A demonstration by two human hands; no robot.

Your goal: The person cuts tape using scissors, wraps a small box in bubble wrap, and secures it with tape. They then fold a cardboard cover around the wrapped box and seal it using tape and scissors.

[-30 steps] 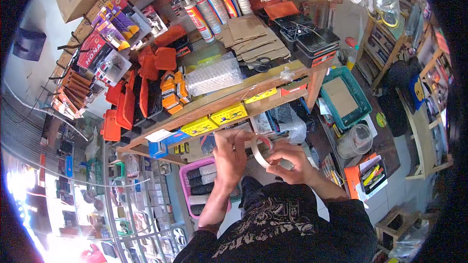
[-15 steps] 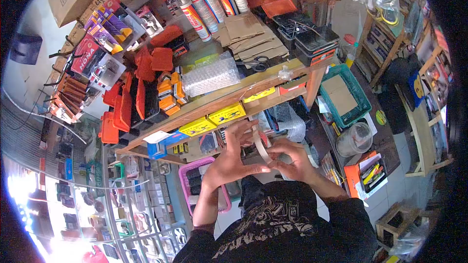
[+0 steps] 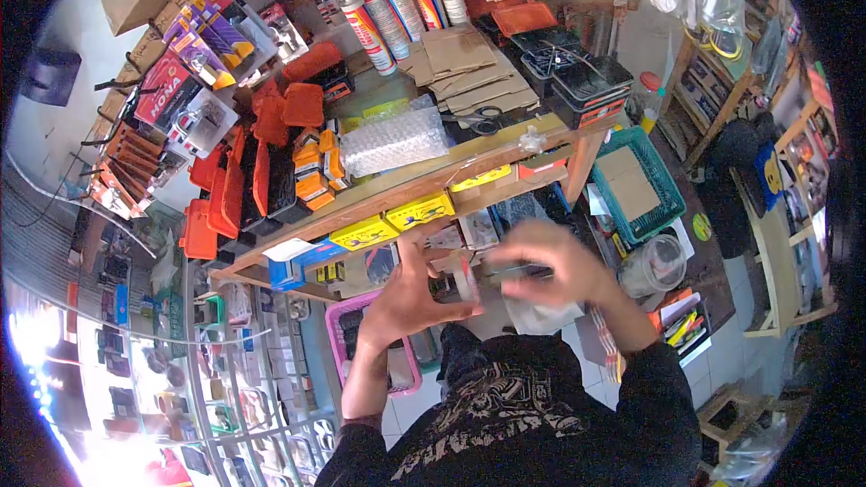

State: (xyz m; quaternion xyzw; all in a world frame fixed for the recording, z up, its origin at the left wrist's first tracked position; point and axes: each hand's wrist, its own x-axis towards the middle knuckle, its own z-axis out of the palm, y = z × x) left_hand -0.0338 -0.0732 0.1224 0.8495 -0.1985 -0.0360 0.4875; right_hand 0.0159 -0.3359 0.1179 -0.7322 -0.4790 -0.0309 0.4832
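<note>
Below the wooden shelf, my left hand (image 3: 408, 293) is wrapped round a roll of tape (image 3: 465, 281), which is seen nearly edge-on between thumb and fingers. To its right is my right hand (image 3: 555, 266), raised and smeared by motion, apart from the roll. Whether its fingers hold anything is hidden by the blur. Something pale and thin (image 3: 541, 314), perhaps plastic, shows beneath my right hand. Above both hands, the shelf bears a bubble-wrapped pack (image 3: 394, 139), flat cardboard pieces (image 3: 478, 81) and scissors (image 3: 485, 120).
Sealant tubes (image 3: 368, 36) stand at the shelf's back. Orange bins (image 3: 225, 198) are at the left, with yellow boxes (image 3: 419, 213) under the shelf edge. A pink basket (image 3: 336, 343) is below left; a green basket (image 3: 681, 198) and a clear tub (image 3: 663, 266) are at right.
My right hand has come away from the tape roll and moved up and right. The roll stays in my left hand, a little lower and further left. The pale thing under my right hand has come into view.
</note>
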